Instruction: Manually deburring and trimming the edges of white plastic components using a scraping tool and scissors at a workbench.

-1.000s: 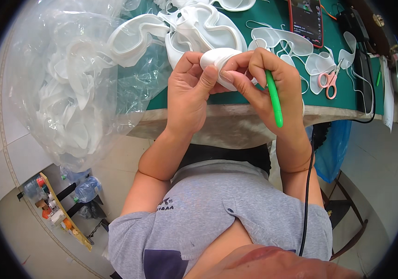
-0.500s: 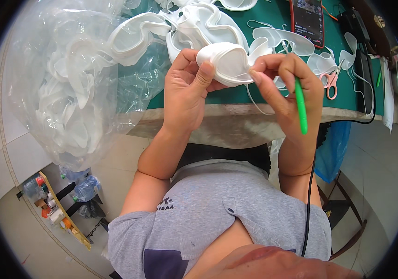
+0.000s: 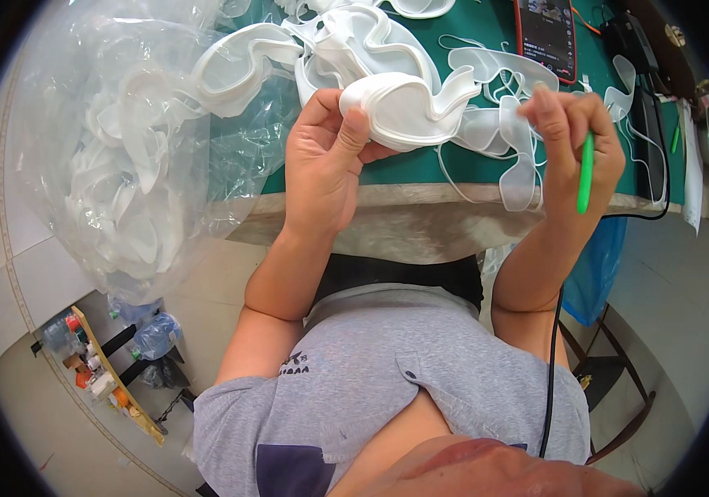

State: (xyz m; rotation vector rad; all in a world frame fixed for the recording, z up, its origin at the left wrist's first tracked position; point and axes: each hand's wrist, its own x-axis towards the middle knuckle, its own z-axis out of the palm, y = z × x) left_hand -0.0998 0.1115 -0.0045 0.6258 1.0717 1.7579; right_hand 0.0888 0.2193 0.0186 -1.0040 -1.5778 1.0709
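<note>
1. goggle piece (image 3: 408,112), white with a thick curved rim, is held up in the air over the near part of the table, its left end in the person's grip and its right end free.
2. left hand (image 3: 325,161): thumb in front and fingers behind, clamped together on that left end.
3. right hand (image 3: 582,128): raised to the right of the piece and well apart from it, its fingers curled round a green pen (image 3: 586,178) that points down; the fingertips are blurred, so whether thumb and forefinger meet cannot be told.
4. between the hands, clear film pieces (image 3: 518,195) lie on the green table (image 3: 420,171), near its front edge.
5. just behind the held piece sits a pile of goggle pieces (image 3: 400,54), white as well.
6. to the left, a big clear plastic bag (image 3: 122,124) is full of more white pieces.
7. at the far right, a phone (image 3: 546,37) in a red case lies with its screen lit, near a black box (image 3: 626,41).
8. below the table's right side hangs a blue bag (image 3: 594,277), with a dark chair (image 3: 637,422) near it.
</note>
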